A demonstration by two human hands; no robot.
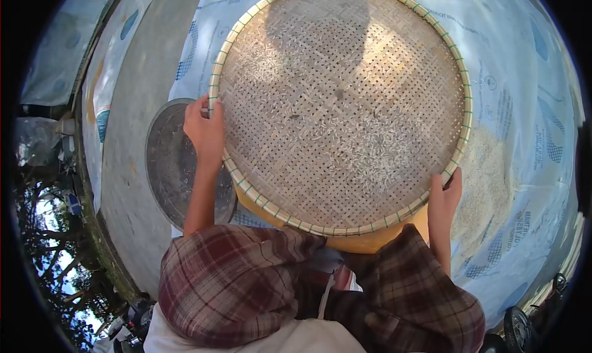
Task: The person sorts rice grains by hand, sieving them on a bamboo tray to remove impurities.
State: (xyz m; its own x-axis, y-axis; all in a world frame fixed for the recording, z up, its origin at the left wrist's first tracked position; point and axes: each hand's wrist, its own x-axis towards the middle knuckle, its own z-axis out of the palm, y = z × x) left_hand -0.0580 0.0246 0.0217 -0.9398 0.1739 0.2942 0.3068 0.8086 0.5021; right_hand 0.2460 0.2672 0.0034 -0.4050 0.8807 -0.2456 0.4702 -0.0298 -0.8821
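A large round woven bamboo tray (271,143) with a green-stitched rim fills the upper middle of the view. Small pale grain-like pieces (382,152) lie scattered on it, thickest at the lower right, with another patch at the upper left. My left hand (206,128) grips the rim at the left side, fingers wrapped round it. At the lower right my right hand (445,189) holds the same rim, its fingers partly hidden by the tray. Below the tray, part of an orange-yellow object (354,244) shows; the rest of it is covered.
A dark round shallow container (169,168) sits on the ground left of the tray. Pale grains (487,192) are spread on the printed blue-white sheet (536,199) at the right. Motorbike parts (518,328) show at the lower right edge, and trees (55,254) at the lower left.
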